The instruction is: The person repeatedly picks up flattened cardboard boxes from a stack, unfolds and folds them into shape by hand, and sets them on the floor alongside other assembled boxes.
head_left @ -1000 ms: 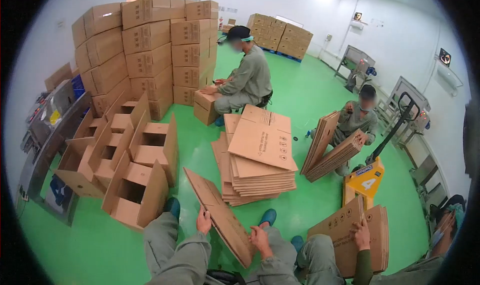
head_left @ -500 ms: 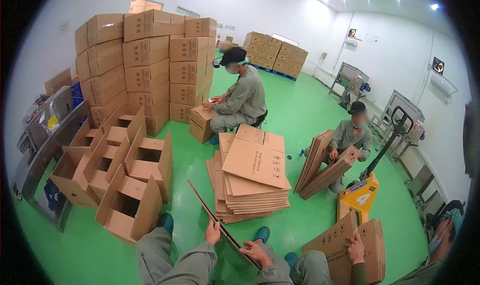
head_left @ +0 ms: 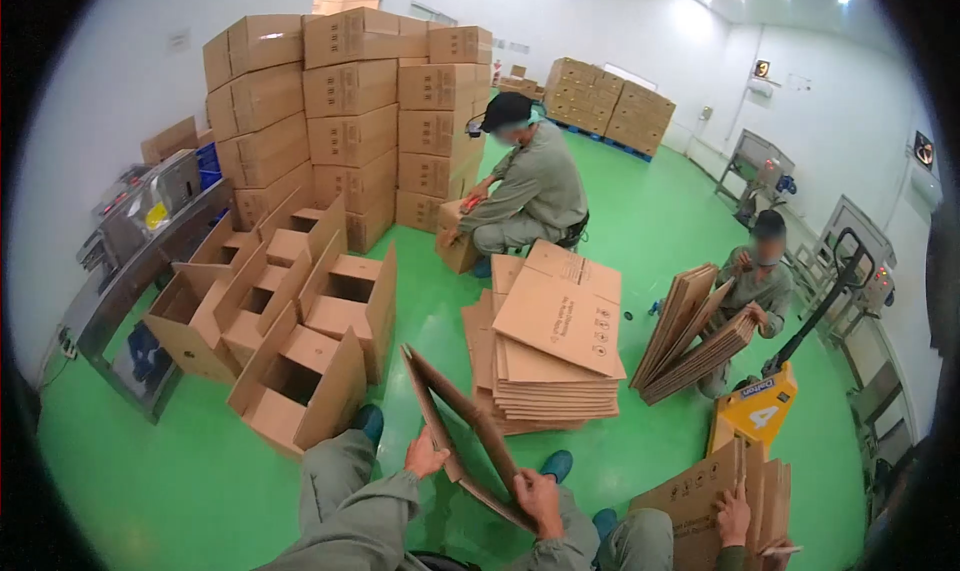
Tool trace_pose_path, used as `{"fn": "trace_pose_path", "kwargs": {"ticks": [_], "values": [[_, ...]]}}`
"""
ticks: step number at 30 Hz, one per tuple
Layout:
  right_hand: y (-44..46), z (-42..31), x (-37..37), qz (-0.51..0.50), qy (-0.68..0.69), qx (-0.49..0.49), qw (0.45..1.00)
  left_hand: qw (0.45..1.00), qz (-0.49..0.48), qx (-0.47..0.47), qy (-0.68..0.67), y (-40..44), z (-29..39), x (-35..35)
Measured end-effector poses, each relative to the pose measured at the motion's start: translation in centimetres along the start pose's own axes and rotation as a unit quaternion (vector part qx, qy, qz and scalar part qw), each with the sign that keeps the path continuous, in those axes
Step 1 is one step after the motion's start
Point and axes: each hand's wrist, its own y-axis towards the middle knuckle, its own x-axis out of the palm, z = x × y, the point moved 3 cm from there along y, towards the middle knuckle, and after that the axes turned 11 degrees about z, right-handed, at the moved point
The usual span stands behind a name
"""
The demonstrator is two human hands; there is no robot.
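Observation:
A cardboard box (head_left: 482, 429), partly unfolded into a narrow gap, stands tilted between my knees. My left hand (head_left: 427, 455) is closed on its left panel near the lower edge. My right hand (head_left: 540, 501) grips the right panel at its near end. Just beyond the box lies a stack of flat cardboard boxes (head_left: 555, 396), the top one (head_left: 560, 311) printed with text and symbols. To my left stand several opened boxes with raised flaps, the nearest box (head_left: 325, 396) close to my left foot.
Taped cartons (head_left: 350, 86) rise in a tall stack behind. A seated person (head_left: 540, 181) handles a carton (head_left: 457, 241). Another person (head_left: 765, 281) holds flat boxes (head_left: 690, 346) near a yellow pallet jack (head_left: 752, 411). At my right, a co-worker's hand (head_left: 733, 516) rests on flat boxes (head_left: 690, 491).
The flat box between my hands has spread apart into two panels, my right hand pulling one side away. The view has shifted, and the seated person leans further over the carton.

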Motion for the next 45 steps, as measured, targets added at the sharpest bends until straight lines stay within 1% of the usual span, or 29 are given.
{"fn": "trace_pose_path", "kwargs": {"ticks": [1,3,4,6,8,9,10,12,13,14,15,20,22,24,25,27,30,31,32,33,35,36,37,38,40,41,42,44,45], "values": [[0.3,0.0,-0.5,0.047,-0.048,-0.014,0.998,1.0,0.001,-0.009,0.006,-1.5,0.1,-2.0],[2.1,0.8,-0.3,0.115,0.022,-0.005,0.993,0.993,-0.058,0.032,0.098,-4.9,-0.1,-5.2],[2.9,1.0,0.4,0.116,-0.004,0.012,0.993,0.993,-0.063,0.021,0.101,-6.6,-1.6,-5.9],[3.6,-0.4,1.1,0.101,-0.064,0.052,0.991,0.974,-0.155,0.052,0.159,-11.0,-4.2,-6.3],[4.6,-2.3,2.6,0.083,-0.087,0.076,0.99,0.967,-0.164,0.012,0.195,-14.1,0.0,-7.4],[5.1,-2.4,3.8,0.074,-0.08,0.055,0.993,0.94,-0.006,0.175,0.292,-14.3,2.4,-7.7],[5.5,-2.9,4.4,0.067,-0.075,0.034,0.994,0.856,0.149,0.331,0.368,-15.0,4.5,-7.4],[6.4,-3.6,4.8,0.049,-0.093,0.009,0.994,0.903,0.048,0.375,0.204,-15.3,3.9,-2.2],[6.7,-4.1,4.8,0.032,-0.111,-0.02,0.993,0.906,0.043,0.369,0.202,-15.6,4.9,-0.8],[7.0,-4.0,4.9,0.024,-0.113,-0.017,0.993,0.929,-0.098,0.263,0.242,-15.4,5.4,1.0],[7.3,-3.8,4.9,0.031,-0.117,-0.022,0.992,0.92,-0.238,0.149,0.274,-15.5,5.1,2.0],[8.4,-2.6,4.0,-0.011,-0.145,-0.034,0.989,0.933,-0.273,0.169,0.16,-11.6,1.5,5.8],[7.8,-2.5,3.4,0.004,-0.129,-0.07,0.989,0.907,-0.373,0.06,0.185,-7.7,-0.9,6.8],[7.0,-2.4,3.6,0.012,-0.118,-0.069,0.991,0.896,-0.388,-0.023,0.217,-5.0,-5.3,9.3],[6.8,-2.5,3.8,0.031,-0.101,-0.078,0.991,0.893,-0.395,-0.025,0.216,-5.5,-4.6,9.5],[6.3,-2.7,3.9,0.02,-0.11,-0.068,0.991,0.896,-0.299,-0.075,0.319,-6.0,-3.5,9.3],[5.7,-2.7,3.4,-0.002,-0.123,-0.058,0.991,0.868,-0.341,-0.097,0.349,-6.3,-4.5,11.0],[5.6,-2.6,3.3,-0.005,-0.137,-0.07,0.988,0.866,-0.344,-0.076,0.355,-5.6,-3.5,10.9],[5.9,-2.7,3.4,-0.006,-0.149,-0.084,0.985,0.864,-0.338,-0.004,0.373,-4.3,-2.4,10.3],[6.0,-2.6,3.5,-0.004,-0.152,-0.076,0.986,0.894,-0.287,0.058,0.339,-1.9,-0.6,9.1],[5.9,-2.5,3.6,0.006,-0.144,-0.109,0.984,0.909,0.001,0.255,0.33,2.6,5.4,3.9],[5.8,-2.6,3.7,0.0,-0.145,-0.107,0.984,0.923,0.034,0.234,0.305,4.8,8.3,0.8],[5.9,-2.8,3.7,0.004,-0.147,-0.109,0.983,0.903,0.117,0.268,0.315,7.3,7.9,-0.6],[5.7,-2.9,3.6,0.007,-0.149,-0.111,0.983,0.905,0.114,0.263,0.316,6.7,8.4,-1.3],[5.3,-2.8,3.6,0.004,-0.152,-0.117,0.982,0.937,-0.151,0.06,0.31,5.8,9.3,-2.0],[5.9,-2.9,3.8,0.009,-0.153,-0.12,0.981,0.939,-0.148,0.087,0.3,4.1,8.0,-0.7],[6.3,-3.2,3.9,0.015,-0.15,-0.117,0.982,0.931,-0.2,0.121,0.282,2.7,3.9,2.7],[5.6,-3.5,3.6,0.01,-0.156,-0.108,0.982,0.884,-0.295,0.112,0.346,-1.6,3.2,4.9],[5.3,-4.0,3.7,0.005,-0.158,-0.111,0.981,0.881,-0.288,0.109,0.36,-2.0,1.5,6.4]]}}
